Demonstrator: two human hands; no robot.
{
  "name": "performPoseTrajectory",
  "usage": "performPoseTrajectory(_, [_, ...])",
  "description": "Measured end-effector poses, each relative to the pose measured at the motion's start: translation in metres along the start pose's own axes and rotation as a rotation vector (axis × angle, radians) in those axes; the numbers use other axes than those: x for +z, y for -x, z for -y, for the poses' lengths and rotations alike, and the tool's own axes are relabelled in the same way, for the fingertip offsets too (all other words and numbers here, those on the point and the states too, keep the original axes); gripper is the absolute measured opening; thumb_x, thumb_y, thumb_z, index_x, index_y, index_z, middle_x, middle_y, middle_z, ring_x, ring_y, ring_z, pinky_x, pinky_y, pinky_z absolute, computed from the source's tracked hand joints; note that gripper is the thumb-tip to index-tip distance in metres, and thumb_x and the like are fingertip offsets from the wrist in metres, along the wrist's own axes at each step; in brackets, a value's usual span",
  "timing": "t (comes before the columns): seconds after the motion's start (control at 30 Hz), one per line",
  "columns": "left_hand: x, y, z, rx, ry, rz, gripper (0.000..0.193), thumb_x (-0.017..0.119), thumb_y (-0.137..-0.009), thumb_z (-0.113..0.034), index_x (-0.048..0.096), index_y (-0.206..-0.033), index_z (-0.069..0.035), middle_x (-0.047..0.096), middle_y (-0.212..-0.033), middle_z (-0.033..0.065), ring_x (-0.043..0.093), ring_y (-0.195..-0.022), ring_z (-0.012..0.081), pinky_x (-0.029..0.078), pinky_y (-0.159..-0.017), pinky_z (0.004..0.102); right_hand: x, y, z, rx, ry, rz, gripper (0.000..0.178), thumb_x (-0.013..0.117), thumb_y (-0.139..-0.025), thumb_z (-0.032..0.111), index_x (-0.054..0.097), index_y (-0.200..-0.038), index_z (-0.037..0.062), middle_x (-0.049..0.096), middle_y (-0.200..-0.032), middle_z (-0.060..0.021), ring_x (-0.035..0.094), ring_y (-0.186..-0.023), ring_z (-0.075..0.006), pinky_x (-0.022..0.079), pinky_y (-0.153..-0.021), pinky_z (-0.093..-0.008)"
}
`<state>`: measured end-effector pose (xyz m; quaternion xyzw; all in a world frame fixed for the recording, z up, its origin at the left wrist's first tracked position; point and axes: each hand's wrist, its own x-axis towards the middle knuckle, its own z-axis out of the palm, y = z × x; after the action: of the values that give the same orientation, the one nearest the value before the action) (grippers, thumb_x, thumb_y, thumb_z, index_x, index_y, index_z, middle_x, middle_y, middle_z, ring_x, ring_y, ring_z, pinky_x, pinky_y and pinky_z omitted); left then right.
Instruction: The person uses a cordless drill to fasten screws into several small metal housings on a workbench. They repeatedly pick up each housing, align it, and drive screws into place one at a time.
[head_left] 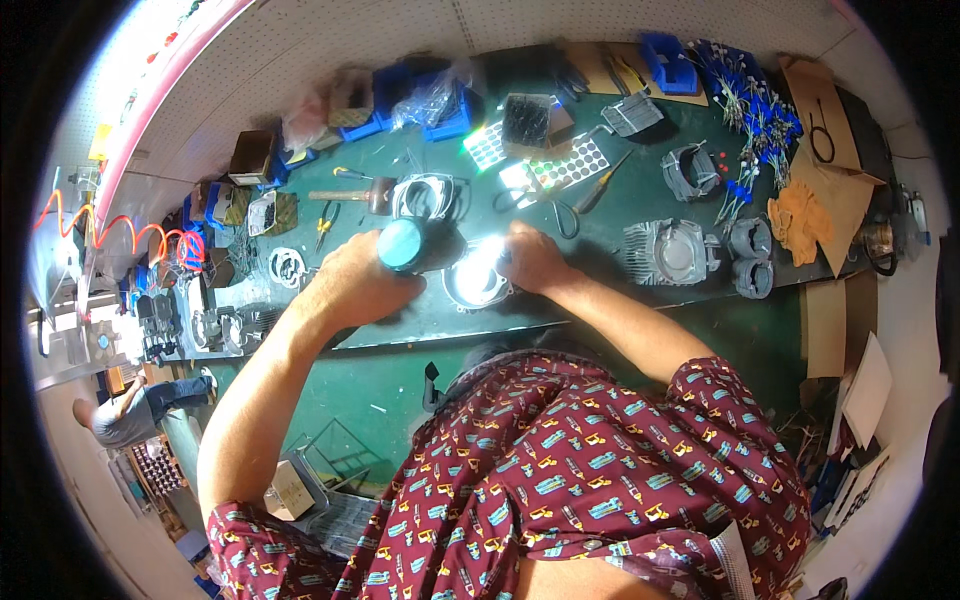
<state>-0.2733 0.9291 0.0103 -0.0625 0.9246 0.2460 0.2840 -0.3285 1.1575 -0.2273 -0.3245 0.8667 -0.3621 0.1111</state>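
Observation:
My left hand (362, 282) is closed round a dark cylindrical tool with a round teal end (402, 244); its exact kind does not show. It is tilted over the bench beside a round metal casting (462, 290), which is partly lost in bright glare. My right hand (535, 258) has its bent fingers at the casting's upper right edge, and the fingertips are hidden in the glare. Just beyond the tool lies a pale ring-shaped metal part (432, 186), next to a wooden-handled mallet (345, 196).
A finned metal housing (670, 252) and dark cylindrical parts (752, 258) stand to the right, near orange gloves (798, 222). Scissors (566, 218), a screwdriver (604, 182) and a sheet of round stickers (560, 172) lie farther back. Blue bins (448, 112) line the wall. Another person (135, 408) is far left.

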Motion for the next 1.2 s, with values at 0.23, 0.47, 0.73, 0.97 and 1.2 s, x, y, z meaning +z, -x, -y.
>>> performPoseTrajectory(0.23, [-0.001, -0.002, 0.006, -0.003, -0.011, 0.031, 0.037, 0.070, -0.076, -0.026, 0.069, -0.104, -0.002, 0.072, -0.100, 0.0212, 0.070, -0.097, 0.0372, 0.055, -0.084, 0.0435, 0.000, -0.001, 0.001, 0.002, 0.049, 0.016, 0.021, 0.073, -0.078, 0.025, 0.072, -0.093, 0.0103, 0.061, -0.091, -0.0160, 0.066, -0.085, -0.0379, 0.054, -0.073, -0.0488])
performPoseTrajectory(0.47, [0.004, 0.014, 0.007, 0.020, 0.143, -0.002, 0.039, 0.074, -0.081, -0.024, 0.066, -0.113, -0.003, 0.073, -0.089, 0.0146, 0.072, -0.085, 0.0296, 0.056, -0.079, 0.0404, 0.010, 0.000, -0.005, -0.041, -0.082, -0.082, 0.028, 0.079, -0.076, 0.028, 0.074, -0.096, 0.0085, 0.063, -0.091, -0.0167, 0.066, -0.086, -0.0373, 0.054, -0.075, -0.0471])
performPoseTrajectory(0.73, [0.012, 0.066, 0.020, 0.203, 0.570, -0.129, 0.043, 0.070, -0.089, -0.007, 0.060, -0.130, -0.001, 0.070, -0.119, 0.0091, 0.063, -0.105, 0.0190, 0.051, -0.094, 0.0357, -0.029, -0.003, -0.014, 0.553, -0.781, -0.016, 0.034, 0.049, -0.093, 0.008, 0.068, -0.119, -0.0019, 0.071, -0.098, -0.0129, 0.067, -0.082, -0.0209, 0.058, -0.072, -0.0343])
performPoseTrajectory(0.97, [0.092, 0.104, 0.083, -0.039, 0.810, -0.276, 0.040, 0.079, -0.088, -0.014, 0.065, -0.125, -0.006, 0.067, -0.112, 0.0030, 0.060, -0.100, 0.0151, 0.051, -0.087, 0.0332, -0.053, 0.002, 0.010, 0.592, -1.383, 0.044, 0.020, 0.054, -0.103, 0.011, 0.061, -0.118, 0.0005, 0.069, -0.100, -0.0108, 0.070, -0.083, -0.0182, 0.058, -0.066, -0.0283])
performPoseTrajectory(1.2, [0.120, 0.113, 0.093, -0.085, 1.063, -0.318, 0.027, 0.079, -0.089, -0.014, 0.070, -0.111, -0.005, 0.069, -0.092, 0.0021, 0.063, -0.082, 0.0130, 0.052, -0.076, 0.0308, -0.046, -0.005, 0.029, 0.612, -1.394, 0.139, 0.017, 0.063, -0.101, 0.020, 0.066, -0.105, 0.0031, 0.067, -0.088, -0.0026, 0.064, -0.075, -0.0090, 0.051, -0.060, -0.0215])
